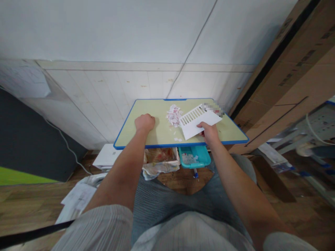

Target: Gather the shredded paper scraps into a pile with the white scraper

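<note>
My right hand [210, 134] grips a white card [198, 125] near its lower edge, with the thumb on top. A row of narrow slots runs along the card's far edge, and its far right corner is blurred out. Left of the card, close to its slotted edge, lies a pile of small white and pinkish paper scraps [174, 115]. My left hand [144, 123] rests as a fist on the left half of the small table [159, 136]. Its curled fingers face away, so anything inside them is hidden. A few loose white bits [178, 139] lie near the table's front edge.
Under the table's front edge hang a turquoise basket [200, 164] with pale scraps inside and a lined box [159, 166] holding something brownish in plastic. Tall cardboard [285, 69] stands at the right. A white panelled wall [110, 90] closes off the back.
</note>
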A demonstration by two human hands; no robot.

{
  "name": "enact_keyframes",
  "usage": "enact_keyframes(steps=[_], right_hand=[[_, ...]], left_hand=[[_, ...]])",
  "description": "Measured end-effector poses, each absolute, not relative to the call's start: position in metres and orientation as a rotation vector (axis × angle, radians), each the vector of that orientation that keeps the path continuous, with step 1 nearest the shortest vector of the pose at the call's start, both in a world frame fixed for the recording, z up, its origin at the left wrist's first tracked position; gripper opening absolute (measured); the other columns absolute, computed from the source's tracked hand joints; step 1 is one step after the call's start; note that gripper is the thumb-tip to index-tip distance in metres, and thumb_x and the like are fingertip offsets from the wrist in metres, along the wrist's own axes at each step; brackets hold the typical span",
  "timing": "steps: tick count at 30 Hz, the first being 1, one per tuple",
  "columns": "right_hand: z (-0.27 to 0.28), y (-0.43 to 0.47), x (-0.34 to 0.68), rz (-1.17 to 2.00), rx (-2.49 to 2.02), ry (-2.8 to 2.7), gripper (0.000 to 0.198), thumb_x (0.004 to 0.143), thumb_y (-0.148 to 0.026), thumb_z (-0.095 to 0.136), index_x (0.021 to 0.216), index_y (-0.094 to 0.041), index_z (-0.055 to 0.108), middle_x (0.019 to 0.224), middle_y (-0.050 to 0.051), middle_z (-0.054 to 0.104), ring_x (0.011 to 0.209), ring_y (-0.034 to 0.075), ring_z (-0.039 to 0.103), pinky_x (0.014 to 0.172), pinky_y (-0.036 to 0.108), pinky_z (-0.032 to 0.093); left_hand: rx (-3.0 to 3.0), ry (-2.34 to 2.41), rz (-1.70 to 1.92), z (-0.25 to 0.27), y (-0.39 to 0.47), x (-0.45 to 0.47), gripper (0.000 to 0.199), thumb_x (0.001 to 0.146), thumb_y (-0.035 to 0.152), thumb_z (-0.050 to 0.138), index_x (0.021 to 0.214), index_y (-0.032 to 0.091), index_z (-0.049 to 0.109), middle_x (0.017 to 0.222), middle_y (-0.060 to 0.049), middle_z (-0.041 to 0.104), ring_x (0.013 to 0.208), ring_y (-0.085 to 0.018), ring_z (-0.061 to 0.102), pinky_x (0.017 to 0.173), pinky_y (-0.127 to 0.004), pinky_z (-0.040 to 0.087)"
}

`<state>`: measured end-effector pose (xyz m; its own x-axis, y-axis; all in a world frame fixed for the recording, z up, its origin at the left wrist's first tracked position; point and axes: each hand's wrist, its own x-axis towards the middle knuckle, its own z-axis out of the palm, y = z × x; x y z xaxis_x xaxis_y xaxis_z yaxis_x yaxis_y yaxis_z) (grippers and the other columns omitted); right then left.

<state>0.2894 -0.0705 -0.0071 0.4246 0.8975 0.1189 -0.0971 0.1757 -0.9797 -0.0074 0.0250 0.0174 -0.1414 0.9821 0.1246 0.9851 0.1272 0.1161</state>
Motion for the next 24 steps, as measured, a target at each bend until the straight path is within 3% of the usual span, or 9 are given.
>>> enact_keyframes(steps=[6,16,24], right_hand=[[-0.0075,-0.0768,0.2856,0.966,-1.181,-1.026,0.028,0.057,-0.039,0.087,0.071,-0.021,0.069,0.05,0.001,0.064,0.04,0.016,0.051,0.039,0.029,0.04],[-0.0041,-0.0734,0.2857,0.877,-1.191,-0.876,0.033,0.053,-0.029,0.075,0.083,-0.024,0.064,0.06,-0.005,0.063,0.047,0.013,0.046,0.036,0.024,0.032],[0.0017,-0.0762,0.2832,0.905,-1.17,-0.838,0.034,0.05,-0.029,0.074,0.081,-0.024,0.063,0.059,-0.007,0.06,0.046,0.011,0.041,0.034,0.024,0.029]], left_hand=[[-2.064,-2.338,-0.271,0.0187,0.025,-0.007,0.053,0.116,0.036,0.046,0.138,0.01,0.087,0.139,-0.028,0.082,0.131,-0.042,0.08,0.106,-0.047,0.064],[-2.054,-2.332,-0.276,0.0161,0.0261,-0.0076,0.053,0.115,0.036,0.046,0.136,0.009,0.088,0.137,-0.027,0.083,0.129,-0.042,0.08,0.104,-0.046,0.064],[-2.055,-2.329,-0.286,0.0162,0.0263,-0.008,0.053,0.114,0.036,0.047,0.137,0.01,0.088,0.137,-0.028,0.083,0.13,-0.042,0.081,0.106,-0.048,0.064]])
